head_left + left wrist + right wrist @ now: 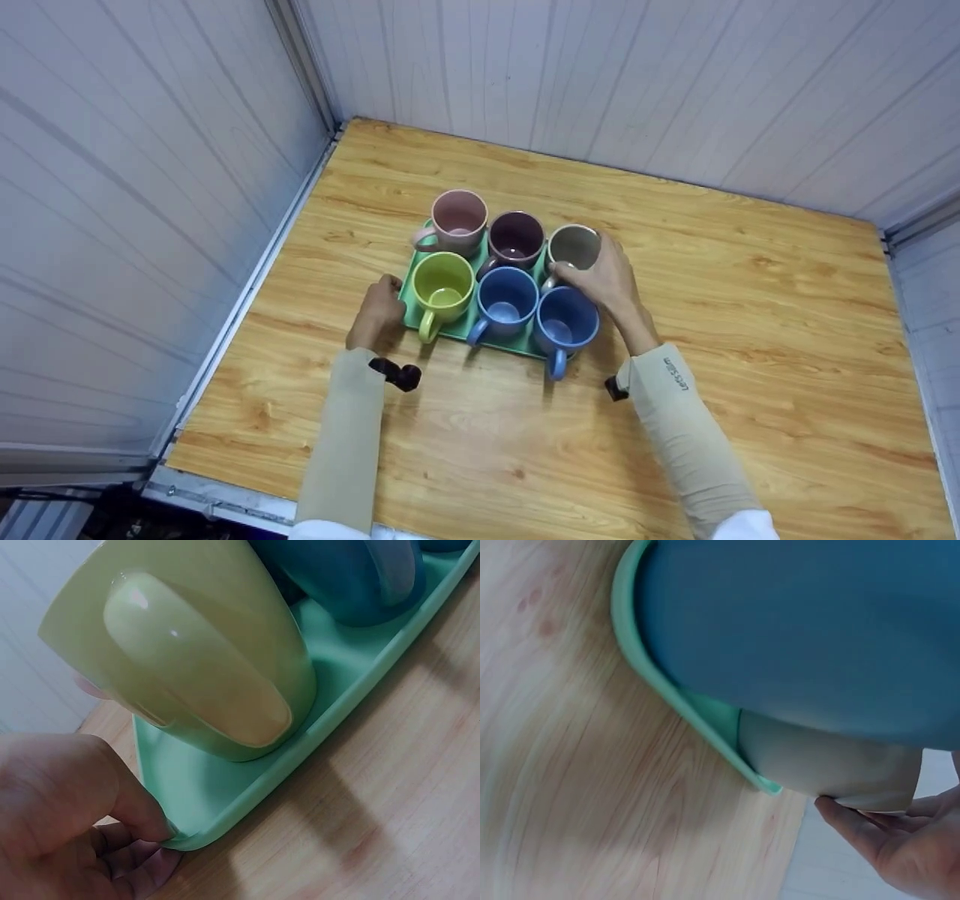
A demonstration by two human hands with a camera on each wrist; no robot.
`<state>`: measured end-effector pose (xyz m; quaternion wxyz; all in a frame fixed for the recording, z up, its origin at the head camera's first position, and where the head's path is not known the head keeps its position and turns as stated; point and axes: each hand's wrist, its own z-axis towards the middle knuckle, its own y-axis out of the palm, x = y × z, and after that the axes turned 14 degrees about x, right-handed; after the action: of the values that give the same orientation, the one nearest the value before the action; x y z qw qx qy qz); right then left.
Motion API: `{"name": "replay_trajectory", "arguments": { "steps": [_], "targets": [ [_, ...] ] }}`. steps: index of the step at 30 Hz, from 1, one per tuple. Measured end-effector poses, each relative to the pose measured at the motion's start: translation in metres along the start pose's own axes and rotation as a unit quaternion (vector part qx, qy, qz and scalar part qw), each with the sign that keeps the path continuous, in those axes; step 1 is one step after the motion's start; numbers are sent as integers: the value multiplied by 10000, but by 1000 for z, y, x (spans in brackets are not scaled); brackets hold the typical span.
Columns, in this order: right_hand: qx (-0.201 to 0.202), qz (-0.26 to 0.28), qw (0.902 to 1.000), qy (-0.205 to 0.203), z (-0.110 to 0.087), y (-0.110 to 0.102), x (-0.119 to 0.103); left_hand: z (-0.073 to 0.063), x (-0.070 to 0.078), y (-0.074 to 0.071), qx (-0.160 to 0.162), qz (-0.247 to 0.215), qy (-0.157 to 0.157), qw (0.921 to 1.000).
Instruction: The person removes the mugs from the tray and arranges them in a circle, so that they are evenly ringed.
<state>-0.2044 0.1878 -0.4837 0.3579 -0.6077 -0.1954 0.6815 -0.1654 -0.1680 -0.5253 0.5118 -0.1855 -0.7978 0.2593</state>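
Note:
A green tray (247, 791) carries several mugs in two rows. My left hand (378, 309) pinches the tray's near left corner between thumb and fingers, beside the yellow-green mug (431, 307). My right hand (606, 276) holds the grey mug (574, 241) at the back right by its rim and side; in the right wrist view its lower part rests within the tray's edge. A pink mug (460, 216) and a dark purple mug (516, 238) fill the rest of the back row. In front stand a blue mug (507, 300) and another blue mug (566, 321), handles towards me.
The tray lies on a wood-grain table (750, 360). A pale panel wall (600, 75) rises behind the table, with another wall (150, 187) along its left side. Black wrist cameras sit under both sleeves.

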Motion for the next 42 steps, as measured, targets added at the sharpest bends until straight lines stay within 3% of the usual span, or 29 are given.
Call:
{"name": "replay_trajectory", "arguments": {
  "steps": [17,23,33,42],
  "targets": [
    [270,349,9974,565,17,-19,25,1,0,-1,144,140,237,9995],
    [177,292,9988,346,26,-37,31,2,-1,0,190,153,333,9991],
    [-567,-15,9984,25,38,-86,54,1,1,0,63,-80,96,9999],
    [-585,-308,9978,-103,41,-117,78,2,-1,0,153,36,251,9996]
  ]
}}
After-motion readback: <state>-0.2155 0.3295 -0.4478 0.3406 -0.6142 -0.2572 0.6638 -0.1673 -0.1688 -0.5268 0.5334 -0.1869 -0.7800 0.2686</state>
